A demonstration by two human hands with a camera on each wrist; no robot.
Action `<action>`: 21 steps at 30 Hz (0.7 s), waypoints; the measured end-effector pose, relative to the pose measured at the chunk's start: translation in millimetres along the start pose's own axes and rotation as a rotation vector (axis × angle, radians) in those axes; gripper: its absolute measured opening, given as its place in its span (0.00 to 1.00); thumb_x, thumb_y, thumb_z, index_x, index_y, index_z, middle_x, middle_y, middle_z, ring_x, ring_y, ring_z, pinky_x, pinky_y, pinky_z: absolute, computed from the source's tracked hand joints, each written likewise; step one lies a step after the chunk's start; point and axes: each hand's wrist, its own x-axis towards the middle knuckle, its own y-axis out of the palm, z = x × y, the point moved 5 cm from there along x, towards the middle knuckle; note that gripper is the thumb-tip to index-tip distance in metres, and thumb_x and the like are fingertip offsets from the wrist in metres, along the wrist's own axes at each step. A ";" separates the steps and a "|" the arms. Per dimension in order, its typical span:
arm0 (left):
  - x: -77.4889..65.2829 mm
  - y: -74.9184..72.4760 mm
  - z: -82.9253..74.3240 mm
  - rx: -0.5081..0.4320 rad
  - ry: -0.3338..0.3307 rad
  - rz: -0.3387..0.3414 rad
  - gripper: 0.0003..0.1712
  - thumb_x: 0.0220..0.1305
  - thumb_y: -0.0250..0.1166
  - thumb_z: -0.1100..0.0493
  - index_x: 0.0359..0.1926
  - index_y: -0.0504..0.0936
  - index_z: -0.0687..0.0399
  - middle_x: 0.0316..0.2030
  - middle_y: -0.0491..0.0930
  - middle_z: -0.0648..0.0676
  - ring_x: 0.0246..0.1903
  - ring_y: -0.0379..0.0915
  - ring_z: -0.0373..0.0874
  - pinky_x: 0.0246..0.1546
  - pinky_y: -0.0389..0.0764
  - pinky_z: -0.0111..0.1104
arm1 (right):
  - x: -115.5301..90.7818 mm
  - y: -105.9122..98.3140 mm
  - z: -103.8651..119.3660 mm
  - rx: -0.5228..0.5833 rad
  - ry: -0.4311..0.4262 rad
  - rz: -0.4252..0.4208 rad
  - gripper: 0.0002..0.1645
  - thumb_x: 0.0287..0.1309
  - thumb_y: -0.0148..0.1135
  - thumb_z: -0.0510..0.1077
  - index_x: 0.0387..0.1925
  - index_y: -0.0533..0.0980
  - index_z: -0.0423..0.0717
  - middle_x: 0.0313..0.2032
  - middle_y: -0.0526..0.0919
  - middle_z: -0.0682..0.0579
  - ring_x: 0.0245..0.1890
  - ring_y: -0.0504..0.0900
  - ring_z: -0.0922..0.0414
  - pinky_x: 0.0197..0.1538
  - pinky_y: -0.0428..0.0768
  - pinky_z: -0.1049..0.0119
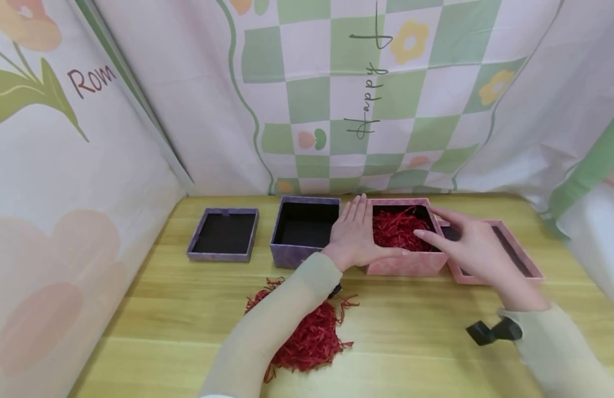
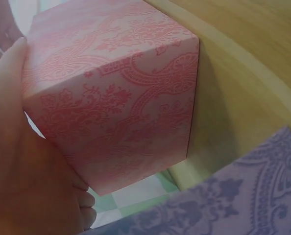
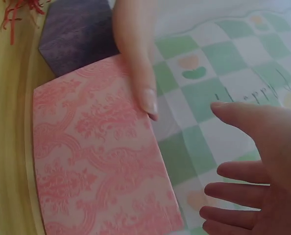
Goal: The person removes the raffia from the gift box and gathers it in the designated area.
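Note:
A pink patterned box, filled with red shredded paper, stands near the back of the table. My left hand lies with straight fingers along the box's left side, and its thumb rests over the front rim. In the left wrist view, that hand is against the upper edges of the pink box. At the box's right end is my right hand, its fingers and thumb spread. The right wrist view shows the same hand with nothing between its fingers.
Left of the pink box stands a black-lined purple box, with a purple lid farther left. A pink lid lies partly behind the right hand. Loose red shredded paper is heaped in front, partly under the left forearm. Checked cloth hangs behind.

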 end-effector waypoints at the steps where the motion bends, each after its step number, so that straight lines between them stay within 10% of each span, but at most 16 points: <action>1: 0.1 0.0 0.0 0.001 -0.001 0.005 0.77 0.47 0.38 0.06 0.80 0.25 0.53 0.80 0.24 0.53 0.77 0.19 0.44 0.74 0.26 0.35 | 4.4 4.1 3.4 -0.004 -0.023 0.017 0.44 0.63 0.70 0.61 0.72 0.70 0.41 0.34 0.83 0.38 0.17 0.74 0.53 0.21 0.70 0.62; 4: -0.5 -0.5 0.5 0.001 -0.001 0.009 0.77 0.47 0.37 0.06 0.80 0.25 0.53 0.80 0.24 0.53 0.77 0.19 0.44 0.74 0.25 0.35 | 19.0 16.7 11.8 -0.019 -0.065 0.076 0.46 0.61 0.72 0.61 0.71 0.70 0.40 0.32 0.81 0.38 0.19 0.76 0.50 0.25 0.76 0.57; 9: 0.6 -0.4 0.7 0.005 0.002 -0.002 0.77 0.47 0.39 0.06 0.80 0.28 0.53 0.80 0.25 0.53 0.77 0.19 0.44 0.74 0.26 0.34 | 44.3 43.4 12.3 -0.015 -0.121 0.220 0.48 0.57 0.76 0.58 0.69 0.71 0.34 0.59 0.77 0.30 0.55 0.79 0.34 0.54 0.77 0.37; 21: 3.1 1.5 0.6 0.007 0.007 0.007 0.78 0.46 0.39 0.06 0.81 0.28 0.53 0.80 0.24 0.53 0.77 0.17 0.43 0.73 0.26 0.34 | 71.3 88.5 -3.5 -0.132 -0.200 0.457 0.38 0.58 0.74 0.47 0.66 0.74 0.33 0.55 0.82 0.34 0.53 0.81 0.35 0.55 0.77 0.39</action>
